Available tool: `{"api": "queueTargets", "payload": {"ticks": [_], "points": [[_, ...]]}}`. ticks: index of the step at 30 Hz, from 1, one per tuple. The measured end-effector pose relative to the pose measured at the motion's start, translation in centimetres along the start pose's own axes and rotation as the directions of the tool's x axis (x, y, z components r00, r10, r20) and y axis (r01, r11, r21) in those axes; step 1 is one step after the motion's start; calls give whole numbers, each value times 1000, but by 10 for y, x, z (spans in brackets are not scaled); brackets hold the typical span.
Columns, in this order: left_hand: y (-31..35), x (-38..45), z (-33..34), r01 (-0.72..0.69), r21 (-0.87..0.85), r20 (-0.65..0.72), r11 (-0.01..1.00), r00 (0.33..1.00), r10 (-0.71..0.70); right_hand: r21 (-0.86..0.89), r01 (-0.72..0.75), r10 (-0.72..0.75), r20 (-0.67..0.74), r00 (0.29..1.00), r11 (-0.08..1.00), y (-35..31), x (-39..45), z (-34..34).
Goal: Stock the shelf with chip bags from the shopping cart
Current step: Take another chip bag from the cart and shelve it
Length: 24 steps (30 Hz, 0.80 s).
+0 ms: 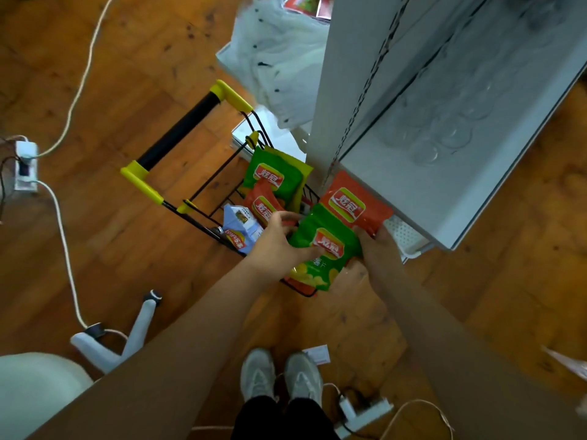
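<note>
A black wire shopping cart (203,192) with yellow handle ends stands on the wood floor by the white shelf unit (444,147). Inside it lie a green chip bag (279,173), an orange chip bag (263,204) and a blue-white bag (238,227). Over the cart's near end, my left hand (279,246) grips the left side of another green chip bag (324,249). My right hand (378,252) holds that bag's right side and touches an orange chip bag (355,204) that leans against the shelf's edge.
A white plastic bag (279,58) lies behind the cart. A power strip (25,166) and white cable (63,236) sit to the left, a chair base (127,338) at bottom left, and another power strip (365,411) beside my shoes (279,376).
</note>
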<state>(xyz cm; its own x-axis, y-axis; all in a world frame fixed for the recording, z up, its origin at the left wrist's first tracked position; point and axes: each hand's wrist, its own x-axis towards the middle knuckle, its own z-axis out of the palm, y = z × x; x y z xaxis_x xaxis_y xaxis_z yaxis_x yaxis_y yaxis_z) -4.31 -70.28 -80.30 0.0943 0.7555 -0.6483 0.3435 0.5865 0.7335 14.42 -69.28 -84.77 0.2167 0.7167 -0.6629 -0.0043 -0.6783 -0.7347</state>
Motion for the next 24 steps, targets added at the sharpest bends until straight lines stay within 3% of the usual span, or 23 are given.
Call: {"api": "queueTargets", "payload": {"ticks": [3,6,8,14,19,24], "points": [[10,-10,-2,-16,-45,77,999,997,19,157,-124,106,115,988,980,-3,-1,-8],[21,-17,-7,-12,-170,53,985,998,21,212,-163,110,244,964,964,-12,-15,-17],[27,-21,-8,-14,-277,3,961,1000,16,227,-177,110,278,954,958,-17,-26,-21],[59,-42,-11,26,-316,-62,948,997,-48,297,-234,136,316,939,926,-65,-76,-20],[98,-76,-13,43,-272,-55,961,997,-60,231,-172,54,440,896,958,-130,-142,-28],[140,-134,-18,-100,-222,-202,970,978,55,3,-7,6,372,928,1000,-173,-197,-28]]}}
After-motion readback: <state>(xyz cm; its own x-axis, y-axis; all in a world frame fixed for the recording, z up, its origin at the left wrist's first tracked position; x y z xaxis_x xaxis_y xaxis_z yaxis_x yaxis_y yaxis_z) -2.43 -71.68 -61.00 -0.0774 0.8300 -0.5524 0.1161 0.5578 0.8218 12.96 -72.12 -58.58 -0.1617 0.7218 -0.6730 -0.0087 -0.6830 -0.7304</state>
